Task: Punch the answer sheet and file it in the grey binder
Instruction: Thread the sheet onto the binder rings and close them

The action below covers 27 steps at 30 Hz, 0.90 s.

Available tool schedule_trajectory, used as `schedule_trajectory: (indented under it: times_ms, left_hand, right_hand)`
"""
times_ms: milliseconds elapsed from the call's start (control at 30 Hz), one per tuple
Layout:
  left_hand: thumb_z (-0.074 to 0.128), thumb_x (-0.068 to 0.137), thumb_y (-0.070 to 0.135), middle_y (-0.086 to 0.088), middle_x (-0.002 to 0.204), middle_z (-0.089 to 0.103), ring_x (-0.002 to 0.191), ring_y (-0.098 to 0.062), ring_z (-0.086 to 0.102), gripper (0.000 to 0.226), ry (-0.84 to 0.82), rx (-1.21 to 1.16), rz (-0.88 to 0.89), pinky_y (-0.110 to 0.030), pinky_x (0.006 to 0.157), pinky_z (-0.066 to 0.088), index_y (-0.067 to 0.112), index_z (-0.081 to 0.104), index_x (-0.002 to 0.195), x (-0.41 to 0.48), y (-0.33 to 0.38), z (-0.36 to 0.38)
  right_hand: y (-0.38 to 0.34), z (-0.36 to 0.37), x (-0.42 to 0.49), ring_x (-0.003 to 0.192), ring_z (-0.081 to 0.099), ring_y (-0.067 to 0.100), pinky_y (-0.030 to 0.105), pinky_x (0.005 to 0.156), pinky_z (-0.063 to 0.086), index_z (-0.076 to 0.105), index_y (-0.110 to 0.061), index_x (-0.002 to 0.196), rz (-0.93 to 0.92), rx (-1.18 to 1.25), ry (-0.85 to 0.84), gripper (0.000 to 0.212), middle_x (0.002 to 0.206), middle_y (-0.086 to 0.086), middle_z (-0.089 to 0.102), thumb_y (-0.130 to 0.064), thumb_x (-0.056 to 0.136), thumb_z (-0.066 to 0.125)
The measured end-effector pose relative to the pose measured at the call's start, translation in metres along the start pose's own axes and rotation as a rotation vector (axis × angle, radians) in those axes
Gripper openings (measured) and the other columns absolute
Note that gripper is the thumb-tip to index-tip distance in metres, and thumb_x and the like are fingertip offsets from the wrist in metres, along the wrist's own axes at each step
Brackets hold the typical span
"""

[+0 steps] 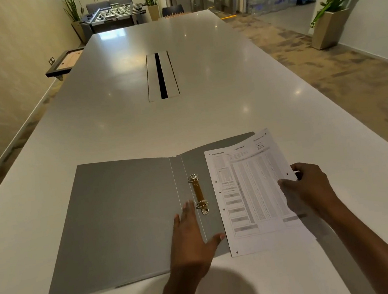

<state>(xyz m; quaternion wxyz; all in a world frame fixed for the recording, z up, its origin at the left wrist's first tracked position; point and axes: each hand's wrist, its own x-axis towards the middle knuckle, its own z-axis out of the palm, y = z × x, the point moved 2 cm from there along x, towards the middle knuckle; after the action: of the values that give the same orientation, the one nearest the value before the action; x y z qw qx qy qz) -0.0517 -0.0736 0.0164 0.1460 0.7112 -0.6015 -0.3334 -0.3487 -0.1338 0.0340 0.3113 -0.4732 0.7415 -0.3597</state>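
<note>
Grey binder lies open on the table. Your left hand presses it flat, fingers straight, beside the ring mechanism. The answer sheet, already holed along its left edge, lies on the right cover, pinched by your right hand. Filing is in hand; next, align holes with rings.

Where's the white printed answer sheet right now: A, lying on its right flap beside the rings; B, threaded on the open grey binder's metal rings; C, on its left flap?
A: the white printed answer sheet lies on the right flap of the open grey binder, its punched edge short of the metal rings.
</note>
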Motion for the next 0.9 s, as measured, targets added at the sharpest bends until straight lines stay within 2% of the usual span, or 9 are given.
schedule_trajectory:
  times_ms: [200,267,367,433,500,567,667,800,900]
  left_hand:
    - [0.065,0.097,0.044,0.011,0.174,0.006,0.162,-0.020,0.008,0.092,0.055,-0.155,0.062,-0.039,0.129,0.016,0.029,0.007,0.167,0.000,-0.002,-0.007]
    - [0.064,0.098,0.043,0.007,0.173,0.020,0.159,-0.018,0.023,0.082,0.125,-0.215,0.079,-0.042,0.128,0.027,0.030,0.017,0.165,0.004,-0.001,-0.011]
    - [0.063,0.100,0.038,0.005,0.165,0.040,0.151,-0.018,0.039,0.066,0.253,-0.256,0.078,-0.044,0.123,0.038,0.027,0.035,0.160,0.012,0.007,-0.020]
    - [0.063,0.101,0.028,0.001,0.157,0.052,0.144,-0.018,0.050,0.054,0.328,-0.290,0.110,-0.044,0.118,0.045,0.023,0.048,0.153,0.021,0.014,-0.028]
    - [0.064,0.101,0.021,-0.003,0.148,0.060,0.135,-0.019,0.059,0.046,0.387,-0.292,0.149,-0.044,0.113,0.051,0.018,0.057,0.146,0.033,0.021,-0.035]
    - [0.064,0.101,0.016,-0.006,0.142,0.064,0.128,-0.019,0.063,0.041,0.426,-0.270,0.185,-0.042,0.109,0.054,0.013,0.063,0.141,0.047,0.026,-0.039]
    - [0.066,0.100,0.018,-0.005,0.134,0.068,0.117,-0.018,0.068,0.037,0.435,-0.250,0.226,-0.038,0.102,0.059,0.012,0.067,0.136,0.064,0.029,-0.042]
    - [0.067,0.099,0.019,-0.006,0.117,0.073,0.099,-0.012,0.071,0.024,0.412,-0.215,0.261,-0.032,0.090,0.062,0.014,0.074,0.121,0.078,0.026,-0.040]
    - [0.066,0.099,0.019,-0.003,0.101,0.076,0.087,-0.010,0.070,0.016,0.428,-0.162,0.288,-0.031,0.082,0.063,0.018,0.080,0.108,0.085,0.021,-0.038]
  right_hand:
    - [0.004,0.004,0.007,0.086,0.066,0.028,0.029,0.066,0.048,0.066,-0.009,0.115,0.000,-0.151,0.026,0.036,0.104,0.011,0.072,-0.016,0.082,0.079]
    - [0.007,0.006,0.008,0.101,0.065,0.032,0.036,0.078,0.052,0.060,-0.009,0.126,0.018,-0.245,0.022,0.052,0.116,0.014,0.069,-0.025,0.081,0.081]
    - [0.000,0.010,0.004,0.123,0.055,0.038,0.046,0.097,0.048,0.052,-0.007,0.141,-0.049,-0.432,0.095,0.071,0.133,0.019,0.061,-0.033,0.082,0.082]
    - [-0.014,0.018,-0.001,0.120,0.056,0.036,0.045,0.096,0.049,0.059,-0.008,0.136,-0.187,-0.413,0.197,0.058,0.131,0.018,0.061,-0.028,0.086,0.079]
    - [-0.032,0.034,-0.005,0.105,0.063,0.027,0.041,0.088,0.054,0.067,-0.011,0.126,-0.347,-0.251,0.214,0.038,0.120,0.011,0.067,-0.021,0.090,0.076]
    - [-0.054,0.058,-0.006,0.088,0.065,0.014,0.031,0.080,0.055,0.072,-0.014,0.116,-0.437,-0.092,0.127,0.024,0.109,0.002,0.069,-0.017,0.091,0.075]
    - [-0.083,0.102,-0.009,0.083,0.061,-0.004,0.013,0.074,0.048,0.073,-0.017,0.113,-0.521,-0.044,-0.018,0.020,0.103,-0.009,0.066,-0.017,0.093,0.072]
    - [-0.099,0.151,-0.007,0.094,0.062,0.008,0.024,0.086,0.053,0.072,-0.013,0.118,-0.569,-0.136,-0.151,0.023,0.112,-0.001,0.069,-0.019,0.097,0.066]
    - [-0.100,0.166,-0.006,0.089,0.057,0.007,0.018,0.077,0.045,0.075,-0.016,0.107,-0.605,-0.207,-0.191,0.015,0.104,0.000,0.069,-0.019,0.098,0.063]
